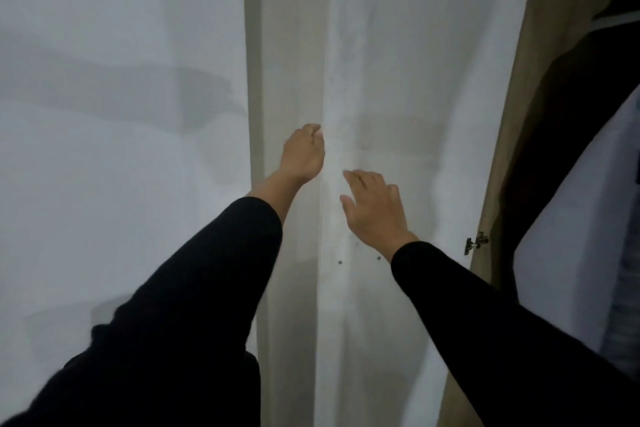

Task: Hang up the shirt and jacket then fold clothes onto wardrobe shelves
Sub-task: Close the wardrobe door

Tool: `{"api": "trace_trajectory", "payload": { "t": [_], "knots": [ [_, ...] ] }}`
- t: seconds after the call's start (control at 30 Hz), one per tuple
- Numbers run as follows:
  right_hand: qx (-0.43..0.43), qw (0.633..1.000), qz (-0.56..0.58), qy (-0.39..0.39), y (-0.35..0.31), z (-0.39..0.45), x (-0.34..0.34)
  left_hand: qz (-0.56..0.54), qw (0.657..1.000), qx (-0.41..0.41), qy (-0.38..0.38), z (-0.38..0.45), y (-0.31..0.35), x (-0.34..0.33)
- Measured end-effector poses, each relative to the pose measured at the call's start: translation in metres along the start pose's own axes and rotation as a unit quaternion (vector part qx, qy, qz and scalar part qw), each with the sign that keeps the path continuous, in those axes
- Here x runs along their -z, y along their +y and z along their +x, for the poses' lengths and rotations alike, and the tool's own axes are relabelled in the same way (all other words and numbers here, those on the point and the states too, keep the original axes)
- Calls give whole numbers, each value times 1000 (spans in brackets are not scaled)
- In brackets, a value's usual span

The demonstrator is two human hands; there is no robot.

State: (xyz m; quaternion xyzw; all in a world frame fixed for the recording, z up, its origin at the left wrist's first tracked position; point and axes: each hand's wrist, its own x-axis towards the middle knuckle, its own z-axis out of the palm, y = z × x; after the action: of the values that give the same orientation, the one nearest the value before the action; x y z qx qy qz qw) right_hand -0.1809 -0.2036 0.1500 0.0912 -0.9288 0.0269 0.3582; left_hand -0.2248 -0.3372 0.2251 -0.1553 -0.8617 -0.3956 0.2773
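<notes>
My left hand (304, 153) reaches forward with its fingers curled around the vertical edge of a white wardrobe door (422, 73), at the seam beside a narrow cream panel (287, 45). My right hand (375, 210) hovers flat just in front of the same door, lower and to the right. Its fingers are spread and hold nothing. Both arms wear black sleeves. At the right, inside the open wardrobe, a dark garment (568, 107) and a pale garment (568, 263) hang side by side.
A plain white wall (110, 87) fills the left half of the view. A metal hinge (476, 243) sits on the wardrobe's wooden side panel (519, 121). A hanging rail (616, 21) shows at the upper right. Small screws (340, 262) dot the door below my right hand.
</notes>
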Motion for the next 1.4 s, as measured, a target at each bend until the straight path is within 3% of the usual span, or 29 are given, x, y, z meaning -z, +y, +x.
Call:
{"api": "trace_trajectory", "payload": {
  "t": [0.23,0.43,0.53,0.7,1.07,1.4],
  "knots": [
    [88,991,-94,-34,-33,32,-60,-24,994,-8,-103,37,-27,-2],
    [105,975,-174,-90,-38,41,-98,-134,979,-9,-151,65,-42,-24],
    [83,970,-194,-119,-43,37,-111,-194,969,21,-154,75,-61,-27],
    [82,963,-236,-103,-62,23,-113,-248,961,-16,-120,73,-89,-22],
    [79,967,-240,-2,-31,-56,-47,-349,928,-30,-131,4,-15,-18],
    [45,957,-284,-26,29,-155,34,-372,917,-83,-114,-77,86,-60]
  ]
}}
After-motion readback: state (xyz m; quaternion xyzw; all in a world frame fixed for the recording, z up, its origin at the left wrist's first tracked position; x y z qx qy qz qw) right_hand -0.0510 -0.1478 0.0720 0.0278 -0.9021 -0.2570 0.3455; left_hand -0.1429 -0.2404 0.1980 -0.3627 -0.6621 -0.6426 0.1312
